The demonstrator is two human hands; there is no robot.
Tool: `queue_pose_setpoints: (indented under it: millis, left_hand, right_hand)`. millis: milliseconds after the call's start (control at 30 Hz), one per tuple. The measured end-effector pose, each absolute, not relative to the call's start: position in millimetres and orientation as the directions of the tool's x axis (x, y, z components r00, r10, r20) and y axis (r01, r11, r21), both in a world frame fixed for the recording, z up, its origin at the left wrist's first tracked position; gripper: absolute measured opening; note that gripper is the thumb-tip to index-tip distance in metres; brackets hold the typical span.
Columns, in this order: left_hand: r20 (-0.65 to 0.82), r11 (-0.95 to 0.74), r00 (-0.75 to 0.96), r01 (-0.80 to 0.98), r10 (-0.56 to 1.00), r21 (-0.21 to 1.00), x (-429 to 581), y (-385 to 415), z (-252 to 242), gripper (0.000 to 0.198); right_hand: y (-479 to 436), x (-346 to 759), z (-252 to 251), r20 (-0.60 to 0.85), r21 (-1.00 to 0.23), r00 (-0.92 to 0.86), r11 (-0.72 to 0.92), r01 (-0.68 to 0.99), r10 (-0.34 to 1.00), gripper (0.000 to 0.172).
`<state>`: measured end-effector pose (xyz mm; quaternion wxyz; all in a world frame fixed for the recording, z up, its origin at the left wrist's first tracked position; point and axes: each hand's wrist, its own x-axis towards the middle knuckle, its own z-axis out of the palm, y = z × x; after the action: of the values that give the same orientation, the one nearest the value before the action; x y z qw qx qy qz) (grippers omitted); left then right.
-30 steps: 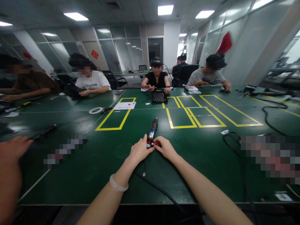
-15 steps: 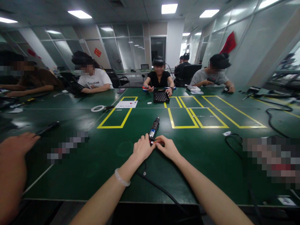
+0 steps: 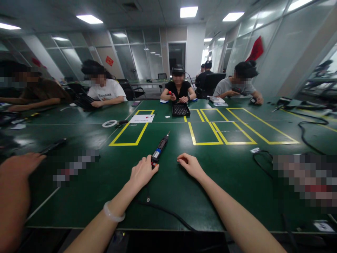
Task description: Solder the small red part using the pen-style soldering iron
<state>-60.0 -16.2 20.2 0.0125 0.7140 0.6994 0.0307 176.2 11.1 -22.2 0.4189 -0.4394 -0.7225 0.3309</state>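
A slim black electric screwdriver [image 3: 158, 151] with a silver-and-blue label lies aslant in front of me, its thin bit pointing away and to the right. My left hand [image 3: 142, 172] wraps round its rear end, where some red shows beside the thumb. A black cord [image 3: 168, 210] runs along the table below that hand. To the right, apart from the tool, my right hand [image 3: 191, 166] hovers low over the green table [image 3: 200, 200]. Its fingers are loosely bent, with a gap at the thumb and nothing visible in them.
Yellow tape frames [image 3: 207, 143] mark the table ahead. A white sheet [image 3: 142, 118] and a tape roll [image 3: 110, 123] lie left of centre. Across sits a person by a black tray [image 3: 180, 109]. Another person's hand [image 3: 23, 163] reaches in at left; a cable [image 3: 263, 168] curls at right.
My left hand has moved left and turned the screwdriver's rear end left with it. My right hand has come away from the tool. The person opposite has raised a red-tipped item.
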Motion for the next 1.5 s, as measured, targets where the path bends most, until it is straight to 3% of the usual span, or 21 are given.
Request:
queue_pose_setpoints:
  millis: [533, 733, 867, 967, 1067, 1167, 1267, 1333, 1500]
  left_hand:
    - [-0.014, 0.255, -0.255, 0.967, 0.967, 0.009, -201.1, -12.5, 23.7, 0.076]
    - [0.255, 0.168, -0.123, 0.972, 0.959, -0.162, -196.9, -22.1, 26.3, 0.058]
    - [0.26, 0.131, -0.076, 0.971, 0.963, -0.2, -189.5, -27.3, 29.3, 0.044]
    - [0.269, 0.16, -0.11, 0.972, 0.957, -0.171, -187.4, -27.2, 36.2, 0.043]
    - [0.277, 0.187, -0.183, 0.982, 0.943, 0.013, -177.1, -20.8, 42.1, 0.044]
    - [0.215, 0.008, -0.115, 0.896, 0.97, 0.443, -145.9, -7.3, 42.6, 0.041]
    - [0.122, -0.153, 0.092, 0.58, 0.988, 0.8, -95.9, 9.0, 39.9, 0.049]
    - [0.054, -0.128, 0.186, 0.411, 0.981, 0.903, -61.4, 17.8, 37.3, 0.053]
    - [0.048, -0.136, 0.395, 0.196, 0.917, 0.971, -11.2, 24.7, 21.2, 0.063]
  right_hand:
    - [10.7, 177.2, -22.1, 0.295, -0.825, -0.296, 0.398, 0.401, 0.909, 0.017]
    - [9.6, 176.6, -21.1, 0.296, -0.811, -0.308, 0.408, 0.419, 0.904, 0.016]
    - [10.3, 177.1, -22.0, 0.307, -0.8, -0.32, 0.425, 0.423, 0.896, 0.016]
    - [11.0, 176.6, -22.4, 0.307, -0.796, -0.322, 0.427, 0.428, 0.896, 0.016]
    - [10.5, 175.2, -21.8, 0.299, -0.801, -0.32, 0.419, 0.429, 0.899, 0.016]
    - [10.0, 174.5, -21.8, 0.296, -0.814, -0.314, 0.41, 0.412, 0.902, 0.017]
    - [12.7, 176.1, -24.7, 0.272, -0.855, -0.307, 0.376, 0.357, 0.912, 0.017]
    - [16.4, 178.2, -27.4, 0.253, -0.897, -0.296, 0.338, 0.284, 0.921, 0.018]
    - [22.1, 181.4, -28.6, 0.254, -0.959, -0.273, 0.279, 0.056, 0.928, 0.024]
